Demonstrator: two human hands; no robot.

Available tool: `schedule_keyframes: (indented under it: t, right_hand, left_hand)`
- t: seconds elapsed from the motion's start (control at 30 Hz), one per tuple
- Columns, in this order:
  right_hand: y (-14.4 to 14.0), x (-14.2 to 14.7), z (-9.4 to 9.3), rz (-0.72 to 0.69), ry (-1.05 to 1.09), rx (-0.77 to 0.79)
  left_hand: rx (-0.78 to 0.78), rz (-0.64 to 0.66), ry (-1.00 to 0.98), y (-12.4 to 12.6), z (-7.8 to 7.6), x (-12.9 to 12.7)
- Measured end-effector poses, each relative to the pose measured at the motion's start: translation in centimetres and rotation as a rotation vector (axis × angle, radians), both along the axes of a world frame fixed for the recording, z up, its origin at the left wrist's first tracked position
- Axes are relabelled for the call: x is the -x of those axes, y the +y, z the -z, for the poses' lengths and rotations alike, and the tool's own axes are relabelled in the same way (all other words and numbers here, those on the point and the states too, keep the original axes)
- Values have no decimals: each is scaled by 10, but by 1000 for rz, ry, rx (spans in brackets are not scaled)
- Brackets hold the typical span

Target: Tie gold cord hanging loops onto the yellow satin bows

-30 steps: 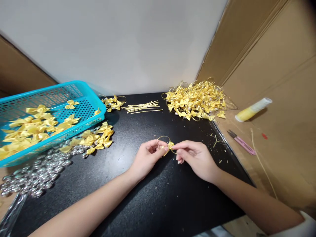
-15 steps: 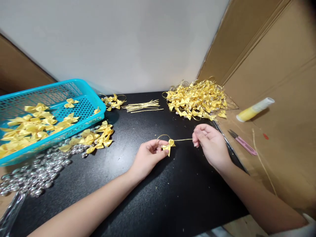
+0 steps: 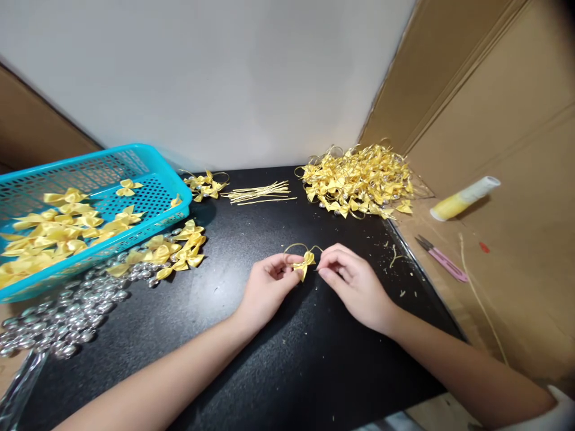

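Yellow satin bow (image 3: pixel 305 263) pinched by left hand (image 3: pixel 269 284); right hand (image 3: pixel 353 281) grips its gold cord (image 3: pixel 300 246) (2 hands close). Hard tug could slip the loop.

It was a small craft work corner, where many little things were made by hand. A black table (image 3: pixel 278 371) was closed in by cardboard walls (image 3: pixel 503 108). A big pile of finished yellow bows (image 3: pixel 359 182), a blue basket (image 3: pixel 148 161) of bows, silver beads (image 3: pixel 58 323) and gold wires (image 3: pixel 260 193) were laid out on it.
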State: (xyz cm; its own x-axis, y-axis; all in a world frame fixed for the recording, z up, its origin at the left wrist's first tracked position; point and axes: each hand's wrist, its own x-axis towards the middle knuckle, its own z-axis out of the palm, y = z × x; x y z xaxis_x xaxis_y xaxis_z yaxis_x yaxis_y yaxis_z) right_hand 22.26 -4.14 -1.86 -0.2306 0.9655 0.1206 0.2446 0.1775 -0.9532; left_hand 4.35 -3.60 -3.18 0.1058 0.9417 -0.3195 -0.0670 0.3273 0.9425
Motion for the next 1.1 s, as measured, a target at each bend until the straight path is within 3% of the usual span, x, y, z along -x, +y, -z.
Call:
schedule_keyframes:
  t: [0.1, 0.27, 0.73, 1.1]
  right_hand:
    - [-3, 7, 6, 22, -148, -37]
    - [-2, 11, 7, 66, -203, -88]
    - [-3, 13, 6, 100, -238, -165]
    - [-4, 14, 6, 98, -238, -158]
  left_hand:
    - [-3, -16, -7, -1, 0, 0]
    - [-9, -24, -9, 0, -1, 0]
    - [-22, 10, 8, -2, -1, -2]
    - [-11, -44, -11, -3, 2, -4]
